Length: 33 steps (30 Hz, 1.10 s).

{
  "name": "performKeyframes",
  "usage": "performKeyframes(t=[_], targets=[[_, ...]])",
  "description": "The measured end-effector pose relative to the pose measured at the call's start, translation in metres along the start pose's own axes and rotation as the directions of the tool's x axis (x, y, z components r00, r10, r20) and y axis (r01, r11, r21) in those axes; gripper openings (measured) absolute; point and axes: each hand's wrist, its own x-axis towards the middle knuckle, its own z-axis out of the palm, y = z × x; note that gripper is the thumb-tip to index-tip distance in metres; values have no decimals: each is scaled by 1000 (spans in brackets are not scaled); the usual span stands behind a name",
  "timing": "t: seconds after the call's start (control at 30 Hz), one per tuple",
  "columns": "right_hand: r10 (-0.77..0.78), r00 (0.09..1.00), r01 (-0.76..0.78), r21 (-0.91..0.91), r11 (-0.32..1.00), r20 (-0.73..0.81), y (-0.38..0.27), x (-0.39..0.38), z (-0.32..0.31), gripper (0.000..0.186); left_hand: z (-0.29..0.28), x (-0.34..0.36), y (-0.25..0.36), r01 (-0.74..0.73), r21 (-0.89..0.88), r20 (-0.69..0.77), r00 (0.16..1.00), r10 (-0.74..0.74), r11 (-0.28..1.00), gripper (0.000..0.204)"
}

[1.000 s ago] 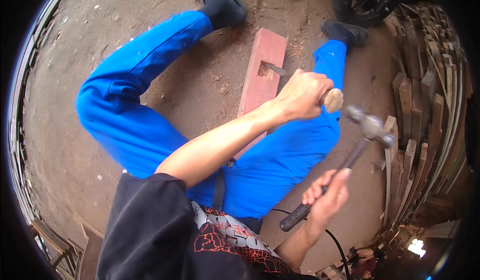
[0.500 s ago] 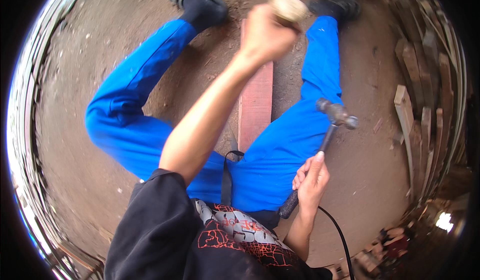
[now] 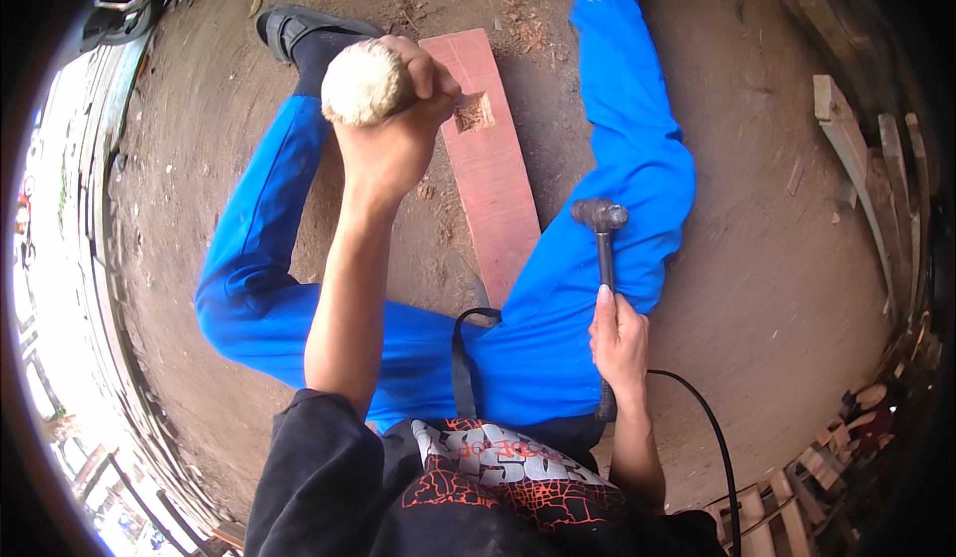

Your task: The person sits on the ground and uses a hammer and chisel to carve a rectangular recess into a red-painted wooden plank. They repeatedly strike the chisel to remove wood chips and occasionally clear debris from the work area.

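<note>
My left hand (image 3: 403, 124) is closed around a wooden-handled chisel (image 3: 363, 81); only the round, pale, frayed butt of its handle shows, and the blade is hidden under the hand. Below that hand lies a reddish wooden plank (image 3: 498, 194), flat on the ground between my legs. A rectangular recess (image 3: 475, 112) with rough, splintered wood inside is cut into the plank, just right of the left hand. Over my right thigh, my right hand (image 3: 619, 343) grips a ball-peen hammer (image 3: 601, 217) by its dark handle, the head pointing away from me.
My blue-trousered legs (image 3: 627, 89) lie spread on either side of the plank. Wood chips (image 3: 528, 34) are scattered on the dirt floor (image 3: 757, 288) beyond it. Timber pieces (image 3: 856, 149) lean at the right, with offcuts (image 3: 797, 487) at the lower right. A black cable (image 3: 702, 413) runs beside my right arm.
My left hand has swung left with the chisel, uncovering the plank's recess and far end. The hammer has turned more upright and sits over the right thigh. The view has shifted.
</note>
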Motion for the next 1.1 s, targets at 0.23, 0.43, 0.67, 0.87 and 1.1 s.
performKeyframes(t=[0.23, 0.43, 0.67, 0.87, 1.1], targets=[[86, 994, -93, 86, 992, 74, -3, 11, -4, 54, -1, 2, -15, -3, 82, 34, 999, 0, 997, 32], [129, 986, -139, 93, 986, 105, -6, 17, -4, 55, -2, 5, -26, -10, 42, 33, 999, 8, 999, 34], [199, 974, -205, 53, 977, 105, -12, 20, -4, 56, -16, 1, -25, 79, -91, 91, 993, -71, 993, 43], [196, 974, -200, 27, 979, 111, -16, 24, -5, 57, -11, -2, -21, -62, 121, 286, 958, 25, 991, 33], [179, 979, -181, 9, 983, 102, -14, 23, -4, 58, -16, -7, -10, 99, -147, 167, 983, -74, 984, 39]])
